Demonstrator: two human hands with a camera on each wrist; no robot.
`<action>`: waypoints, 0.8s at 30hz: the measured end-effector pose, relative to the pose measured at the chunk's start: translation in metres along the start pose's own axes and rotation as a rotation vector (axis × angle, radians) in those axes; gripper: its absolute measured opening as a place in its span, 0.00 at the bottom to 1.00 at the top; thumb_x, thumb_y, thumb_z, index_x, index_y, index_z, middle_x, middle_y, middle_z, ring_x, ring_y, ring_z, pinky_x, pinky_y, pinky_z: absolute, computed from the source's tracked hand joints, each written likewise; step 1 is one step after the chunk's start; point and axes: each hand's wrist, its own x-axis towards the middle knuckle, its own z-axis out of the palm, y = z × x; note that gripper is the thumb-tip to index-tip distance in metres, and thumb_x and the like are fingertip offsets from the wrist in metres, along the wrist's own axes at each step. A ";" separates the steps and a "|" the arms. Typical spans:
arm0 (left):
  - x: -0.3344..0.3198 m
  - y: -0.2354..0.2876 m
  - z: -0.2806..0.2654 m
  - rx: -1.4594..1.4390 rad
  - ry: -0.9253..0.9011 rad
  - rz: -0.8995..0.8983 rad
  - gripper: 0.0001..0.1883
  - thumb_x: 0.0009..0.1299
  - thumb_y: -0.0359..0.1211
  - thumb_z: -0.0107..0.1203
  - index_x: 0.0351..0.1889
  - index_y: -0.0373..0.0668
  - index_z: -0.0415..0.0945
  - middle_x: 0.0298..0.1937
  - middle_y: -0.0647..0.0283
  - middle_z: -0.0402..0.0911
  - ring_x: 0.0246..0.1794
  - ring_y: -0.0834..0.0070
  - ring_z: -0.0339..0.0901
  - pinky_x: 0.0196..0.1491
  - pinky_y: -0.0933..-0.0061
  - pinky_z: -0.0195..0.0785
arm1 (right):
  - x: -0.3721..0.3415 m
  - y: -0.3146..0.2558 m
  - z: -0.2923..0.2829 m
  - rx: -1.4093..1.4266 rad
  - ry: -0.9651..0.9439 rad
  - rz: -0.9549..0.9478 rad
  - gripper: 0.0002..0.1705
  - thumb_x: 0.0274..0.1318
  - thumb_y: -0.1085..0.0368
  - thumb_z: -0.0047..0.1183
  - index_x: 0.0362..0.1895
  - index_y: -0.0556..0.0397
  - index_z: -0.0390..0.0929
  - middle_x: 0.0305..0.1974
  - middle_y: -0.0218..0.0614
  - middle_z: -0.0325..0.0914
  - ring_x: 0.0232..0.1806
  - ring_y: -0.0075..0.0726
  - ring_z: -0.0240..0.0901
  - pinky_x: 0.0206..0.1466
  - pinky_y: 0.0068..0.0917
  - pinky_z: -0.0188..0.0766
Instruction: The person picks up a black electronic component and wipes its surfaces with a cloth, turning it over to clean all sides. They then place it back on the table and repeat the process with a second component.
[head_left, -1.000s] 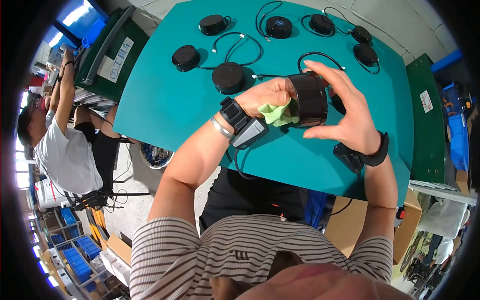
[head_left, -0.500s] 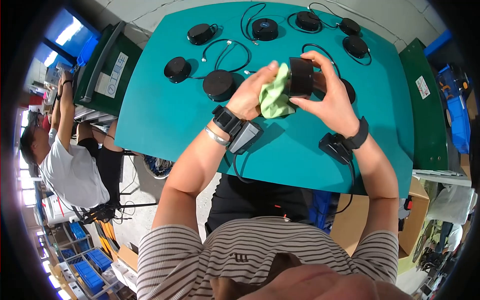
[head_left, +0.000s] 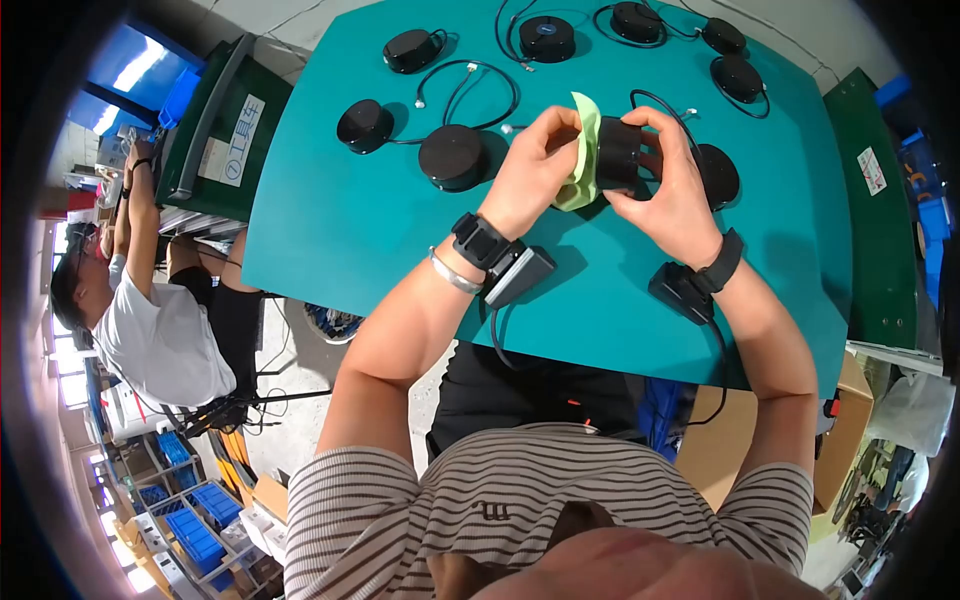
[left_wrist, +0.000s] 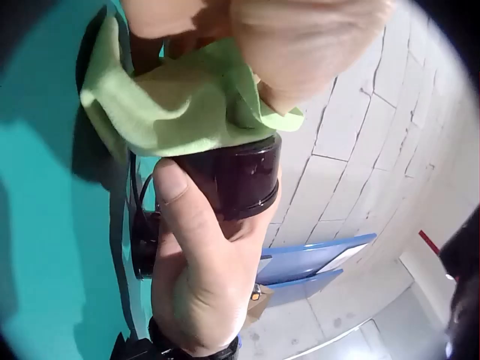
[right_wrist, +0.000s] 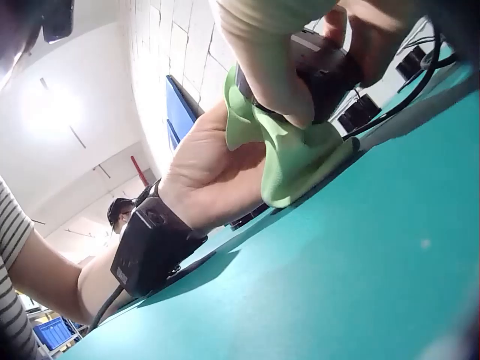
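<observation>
My right hand (head_left: 675, 195) grips a black cylindrical device (head_left: 618, 155) around its side, thumb below and fingers above, raised over the green table (head_left: 400, 240). In the left wrist view that thumb lies along the glossy black wall (left_wrist: 244, 176). A light green cloth (head_left: 582, 150) covers the device's left-facing end. My left hand (head_left: 530, 175) holds the cloth against that end with bent fingers. The right wrist view shows the cloth (right_wrist: 289, 161) draping below the device. The end face is hidden behind the cloth.
Several more black round devices with cables stand on the table, among them one left of my hands (head_left: 452, 158) and one just right of them (head_left: 718, 177). A green tool cabinet (head_left: 225, 130) stands at the left, near a seated person (head_left: 165, 330). A cardboard box (head_left: 845, 430) sits lower right.
My right hand has closed in from a wide spread around the device to a grip on its side. The cloth, earlier bunched under my left hand, now lies spread over the device's end.
</observation>
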 end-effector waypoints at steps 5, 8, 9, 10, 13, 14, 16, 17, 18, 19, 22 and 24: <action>-0.002 0.004 -0.004 0.153 0.035 0.034 0.13 0.73 0.28 0.52 0.54 0.38 0.73 0.46 0.69 0.78 0.43 0.87 0.72 0.44 0.82 0.66 | 0.003 -0.002 -0.005 -0.102 0.042 -0.129 0.40 0.36 0.78 0.65 0.59 0.49 0.65 0.56 0.38 0.68 0.59 0.44 0.69 0.59 0.38 0.73; -0.001 0.000 -0.005 0.229 0.070 0.091 0.13 0.71 0.26 0.54 0.53 0.39 0.73 0.45 0.71 0.77 0.43 0.87 0.71 0.44 0.82 0.66 | 0.003 -0.003 -0.004 -0.100 0.033 -0.126 0.40 0.36 0.78 0.65 0.58 0.48 0.65 0.56 0.38 0.68 0.60 0.45 0.68 0.62 0.40 0.71; 0.001 -0.001 -0.004 0.316 0.128 0.189 0.11 0.71 0.25 0.54 0.51 0.39 0.73 0.43 0.72 0.76 0.42 0.87 0.71 0.44 0.82 0.66 | 0.002 -0.004 -0.003 -0.045 0.016 -0.058 0.40 0.35 0.77 0.66 0.58 0.48 0.65 0.56 0.37 0.68 0.59 0.45 0.68 0.62 0.39 0.70; 0.003 -0.003 -0.003 0.401 0.185 0.285 0.10 0.70 0.25 0.55 0.49 0.39 0.74 0.41 0.72 0.76 0.40 0.88 0.71 0.44 0.82 0.66 | 0.001 -0.005 -0.002 0.011 0.000 0.013 0.41 0.35 0.76 0.67 0.58 0.48 0.65 0.55 0.37 0.68 0.59 0.44 0.67 0.62 0.39 0.70; 0.004 -0.003 -0.008 0.458 0.101 0.252 0.06 0.71 0.25 0.54 0.45 0.38 0.74 0.37 0.74 0.75 0.38 0.88 0.71 0.44 0.83 0.66 | -0.001 -0.002 -0.003 0.000 -0.068 0.077 0.42 0.35 0.72 0.69 0.59 0.49 0.64 0.54 0.36 0.68 0.58 0.42 0.68 0.61 0.37 0.71; 0.003 -0.003 -0.007 0.457 0.101 0.243 0.06 0.71 0.25 0.54 0.45 0.38 0.74 0.37 0.74 0.75 0.38 0.88 0.71 0.44 0.83 0.66 | -0.002 0.000 -0.003 0.003 -0.071 0.085 0.42 0.35 0.72 0.69 0.59 0.49 0.64 0.54 0.36 0.68 0.58 0.42 0.68 0.61 0.37 0.71; 0.001 0.004 -0.003 0.415 0.099 0.119 0.05 0.73 0.25 0.53 0.45 0.37 0.75 0.35 0.74 0.75 0.37 0.88 0.71 0.44 0.83 0.66 | -0.003 0.005 -0.002 0.011 -0.099 0.114 0.42 0.36 0.70 0.70 0.60 0.50 0.64 0.54 0.36 0.67 0.57 0.40 0.68 0.61 0.35 0.71; 0.001 0.004 -0.003 0.416 0.100 0.114 0.05 0.73 0.25 0.53 0.45 0.37 0.75 0.35 0.74 0.75 0.37 0.88 0.71 0.44 0.83 0.66 | -0.002 0.008 -0.002 0.014 -0.100 0.117 0.42 0.36 0.70 0.70 0.60 0.50 0.64 0.54 0.36 0.67 0.57 0.40 0.68 0.61 0.35 0.71; 0.001 0.003 -0.003 0.364 0.077 0.092 0.06 0.73 0.25 0.52 0.46 0.37 0.75 0.35 0.74 0.76 0.37 0.88 0.71 0.44 0.83 0.66 | -0.002 0.010 -0.002 0.018 -0.107 0.122 0.42 0.36 0.70 0.70 0.60 0.51 0.64 0.55 0.36 0.67 0.58 0.39 0.69 0.61 0.35 0.71; 0.002 0.004 -0.003 0.313 0.053 0.070 0.06 0.74 0.25 0.52 0.47 0.37 0.76 0.36 0.74 0.76 0.37 0.88 0.71 0.44 0.83 0.67 | -0.002 0.012 -0.002 0.023 -0.111 0.127 0.42 0.37 0.70 0.69 0.61 0.52 0.64 0.55 0.37 0.67 0.58 0.39 0.69 0.61 0.34 0.71; 0.001 0.007 0.000 0.259 0.028 0.073 0.09 0.72 0.27 0.56 0.49 0.39 0.78 0.38 0.72 0.75 0.37 0.87 0.71 0.44 0.82 0.67 | -0.003 0.010 -0.002 0.024 -0.105 0.127 0.43 0.37 0.69 0.69 0.62 0.53 0.64 0.57 0.39 0.67 0.59 0.41 0.69 0.62 0.34 0.70; -0.002 0.011 0.002 0.359 -0.026 0.138 0.10 0.71 0.27 0.59 0.49 0.41 0.79 0.39 0.71 0.75 0.37 0.86 0.72 0.44 0.82 0.67 | -0.004 0.008 -0.003 0.010 -0.107 0.119 0.44 0.38 0.69 0.69 0.63 0.53 0.63 0.57 0.40 0.67 0.60 0.41 0.69 0.63 0.35 0.70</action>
